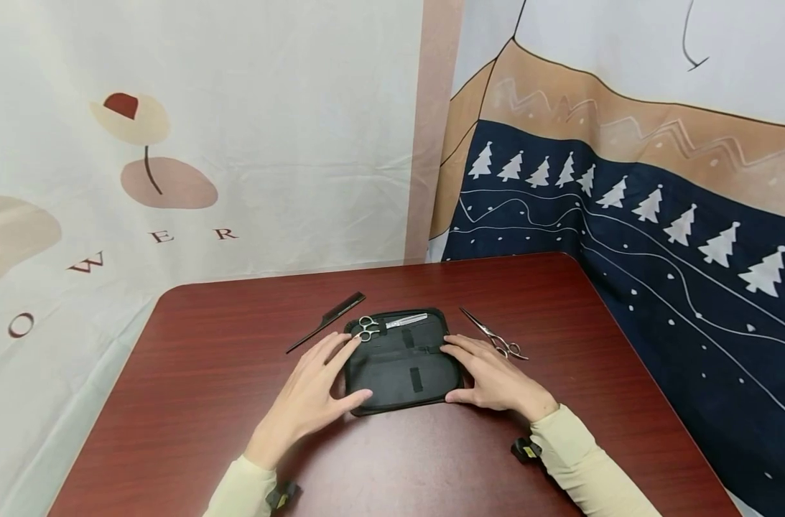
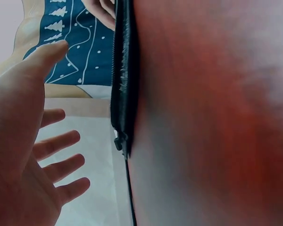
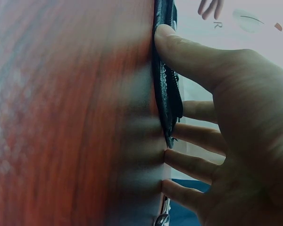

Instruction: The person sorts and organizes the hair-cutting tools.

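A black zip case (image 1: 392, 380) lies unfolded on the table, its inside facing up with small elastic loops. Silver scissors (image 1: 406, 321) sit across the upper part of it, finger rings to the left. My left hand (image 1: 314, 384) hovers at the case's left side, fingers spread, apart from the zip edge (image 2: 124, 80) in the left wrist view. At the right side, my right hand (image 1: 498, 377) touches the case with its thumb (image 3: 193, 54) on the edge and its fingers loosely extended.
On the reddish-brown table (image 1: 205, 402), a black tail comb (image 1: 340, 310) lies beyond my left hand. A second pair of scissors (image 1: 492, 336) lies just past my right hand. Printed curtains (image 1: 302, 143) hang behind and to the right.
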`<move>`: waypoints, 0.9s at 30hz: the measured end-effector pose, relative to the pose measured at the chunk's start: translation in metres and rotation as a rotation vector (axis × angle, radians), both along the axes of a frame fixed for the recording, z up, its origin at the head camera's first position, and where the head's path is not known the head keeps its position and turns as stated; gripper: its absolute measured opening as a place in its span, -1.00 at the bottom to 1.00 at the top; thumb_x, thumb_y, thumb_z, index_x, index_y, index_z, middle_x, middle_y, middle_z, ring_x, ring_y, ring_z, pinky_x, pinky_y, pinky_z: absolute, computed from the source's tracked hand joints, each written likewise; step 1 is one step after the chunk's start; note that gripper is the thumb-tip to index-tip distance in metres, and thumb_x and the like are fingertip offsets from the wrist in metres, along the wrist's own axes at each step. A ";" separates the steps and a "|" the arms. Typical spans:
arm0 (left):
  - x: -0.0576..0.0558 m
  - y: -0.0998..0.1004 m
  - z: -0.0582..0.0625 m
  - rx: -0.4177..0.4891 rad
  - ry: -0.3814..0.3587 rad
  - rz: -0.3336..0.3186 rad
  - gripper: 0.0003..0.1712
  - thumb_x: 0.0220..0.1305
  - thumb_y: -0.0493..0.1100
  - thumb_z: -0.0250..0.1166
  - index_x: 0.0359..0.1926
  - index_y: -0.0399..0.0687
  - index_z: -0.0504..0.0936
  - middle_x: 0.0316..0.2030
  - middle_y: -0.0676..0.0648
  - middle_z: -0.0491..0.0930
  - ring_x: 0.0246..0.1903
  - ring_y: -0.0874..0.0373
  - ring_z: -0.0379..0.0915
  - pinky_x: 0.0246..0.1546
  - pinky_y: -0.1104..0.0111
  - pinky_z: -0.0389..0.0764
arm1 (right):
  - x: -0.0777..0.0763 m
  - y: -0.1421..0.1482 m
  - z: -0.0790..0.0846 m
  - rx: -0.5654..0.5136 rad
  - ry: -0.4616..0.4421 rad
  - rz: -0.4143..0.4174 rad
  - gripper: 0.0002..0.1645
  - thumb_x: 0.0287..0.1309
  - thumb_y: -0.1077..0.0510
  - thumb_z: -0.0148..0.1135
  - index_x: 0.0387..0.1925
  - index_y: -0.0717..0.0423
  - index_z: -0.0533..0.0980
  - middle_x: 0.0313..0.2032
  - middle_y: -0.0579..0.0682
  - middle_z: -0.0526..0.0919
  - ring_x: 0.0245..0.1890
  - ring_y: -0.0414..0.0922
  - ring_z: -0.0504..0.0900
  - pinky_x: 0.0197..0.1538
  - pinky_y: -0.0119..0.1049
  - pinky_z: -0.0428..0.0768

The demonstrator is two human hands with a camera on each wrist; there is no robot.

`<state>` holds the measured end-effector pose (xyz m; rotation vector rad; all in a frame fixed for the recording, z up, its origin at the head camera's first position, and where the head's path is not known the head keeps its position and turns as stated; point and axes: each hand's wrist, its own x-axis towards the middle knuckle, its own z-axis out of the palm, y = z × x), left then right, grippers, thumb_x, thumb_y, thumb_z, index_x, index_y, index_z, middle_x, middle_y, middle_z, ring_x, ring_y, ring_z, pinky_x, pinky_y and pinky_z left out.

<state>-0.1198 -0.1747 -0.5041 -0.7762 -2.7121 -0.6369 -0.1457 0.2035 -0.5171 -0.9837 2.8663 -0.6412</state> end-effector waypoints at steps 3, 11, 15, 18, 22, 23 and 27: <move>0.005 -0.002 -0.002 -0.014 -0.011 -0.005 0.09 0.24 0.28 0.67 0.66 -0.03 0.49 0.53 -0.22 0.56 0.61 -0.37 0.42 0.53 -0.35 0.51 | 0.001 0.000 0.000 0.002 -0.003 -0.003 0.02 0.23 -0.18 0.71 0.56 0.18 0.52 0.64 0.20 0.47 0.64 0.24 0.49 0.64 0.29 0.48; 0.013 -0.003 -0.002 -0.029 -0.147 0.003 0.20 0.19 0.35 0.67 0.68 -0.10 0.45 0.60 -0.25 0.50 0.63 -0.37 0.38 0.59 -0.31 0.48 | 0.002 0.000 0.001 0.003 -0.013 -0.012 0.01 0.25 -0.18 0.70 0.57 0.16 0.51 0.65 0.19 0.46 0.64 0.25 0.48 0.64 0.30 0.48; 0.015 -0.001 -0.002 -0.048 -0.216 0.004 0.22 0.17 0.38 0.68 0.66 -0.14 0.46 0.62 -0.25 0.48 0.62 -0.34 0.40 0.59 -0.27 0.49 | 0.002 0.000 0.000 0.004 -0.009 -0.008 0.02 0.24 -0.19 0.70 0.57 0.17 0.52 0.65 0.20 0.46 0.64 0.25 0.48 0.64 0.30 0.48; 0.016 -0.001 -0.002 -0.077 -0.234 -0.005 0.19 0.16 0.36 0.69 0.62 -0.20 0.50 0.61 -0.29 0.48 0.59 -0.33 0.44 0.58 -0.26 0.50 | 0.002 0.000 0.001 0.003 -0.008 -0.006 0.02 0.23 -0.18 0.71 0.57 0.17 0.52 0.65 0.20 0.46 0.64 0.25 0.48 0.64 0.29 0.49; 0.016 -0.001 0.000 -0.106 -0.237 -0.007 0.12 0.16 0.30 0.71 0.55 -0.26 0.55 0.60 -0.32 0.48 0.55 -0.34 0.49 0.56 -0.24 0.53 | 0.002 0.000 0.001 0.001 -0.009 -0.008 0.02 0.23 -0.18 0.71 0.56 0.17 0.52 0.65 0.19 0.46 0.63 0.25 0.49 0.64 0.29 0.49; 0.016 -0.001 0.000 -0.112 -0.237 -0.007 0.09 0.18 0.27 0.71 0.54 -0.27 0.57 0.59 -0.32 0.48 0.55 -0.34 0.50 0.55 -0.24 0.53 | 0.002 0.000 0.002 0.001 -0.009 -0.009 0.02 0.23 -0.18 0.71 0.56 0.17 0.52 0.65 0.19 0.46 0.63 0.25 0.49 0.64 0.30 0.49; 0.015 -0.001 0.001 -0.132 -0.237 -0.009 -0.01 0.25 0.20 0.69 0.50 -0.29 0.60 0.59 -0.31 0.49 0.52 -0.32 0.53 0.52 -0.22 0.58 | 0.002 0.000 0.003 0.000 -0.012 -0.009 0.02 0.24 -0.17 0.71 0.57 0.18 0.52 0.65 0.21 0.46 0.64 0.26 0.48 0.64 0.30 0.48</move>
